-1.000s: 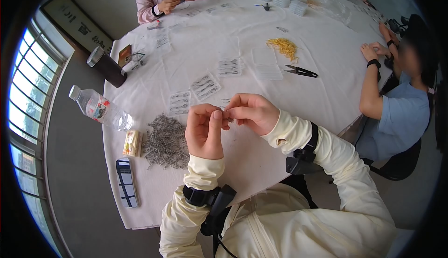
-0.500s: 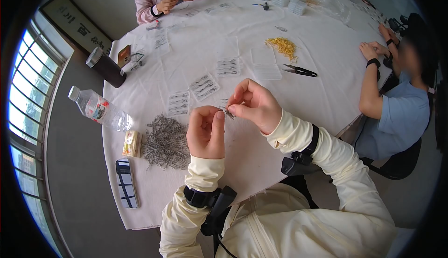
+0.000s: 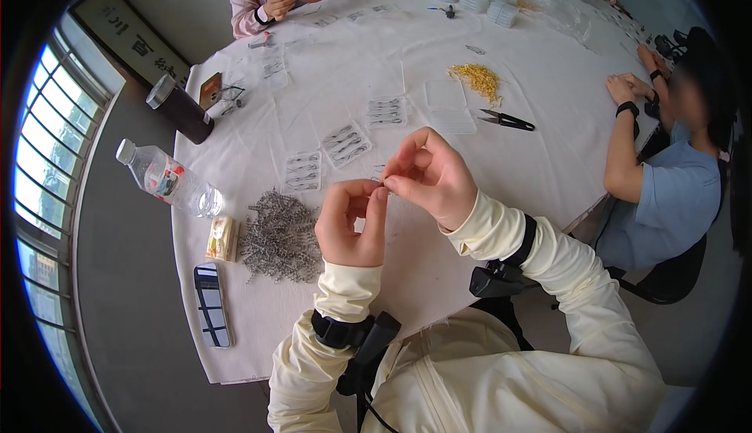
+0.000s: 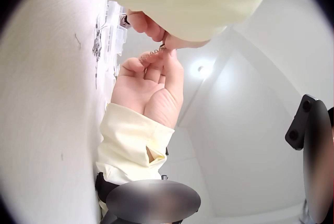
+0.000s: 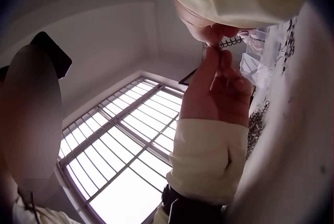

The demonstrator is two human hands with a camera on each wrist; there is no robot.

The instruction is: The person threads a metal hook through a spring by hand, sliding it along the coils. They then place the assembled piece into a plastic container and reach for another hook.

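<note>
My left hand (image 3: 352, 225) and right hand (image 3: 435, 178) meet fingertip to fingertip over the front of the table. Between them is a small coiled metal wire (image 5: 230, 42), thin and spring-like, pinched by thumb and finger of each hand. Fingers hide most of it in the head view; its loops show in both wrist views. Left of my left hand lies a tangled pile of similar grey coils (image 3: 278, 237). Beyond the hands stand clear plastic boxes, one near box (image 3: 302, 172) and another (image 3: 345, 145), with dark wire pieces laid in rows.
On the left are a water bottle (image 3: 168, 181), a dark flask (image 3: 180, 110), a tissue pack (image 3: 222, 239) and a phone (image 3: 212, 305). Black snips (image 3: 507, 120) lie right of yellow strands (image 3: 476, 81). Other people sit at the far side and the right.
My right hand first drew up and away from the left, exposing the coil between them. Now the fingertips are close together again, the left hand having shifted slightly right.
</note>
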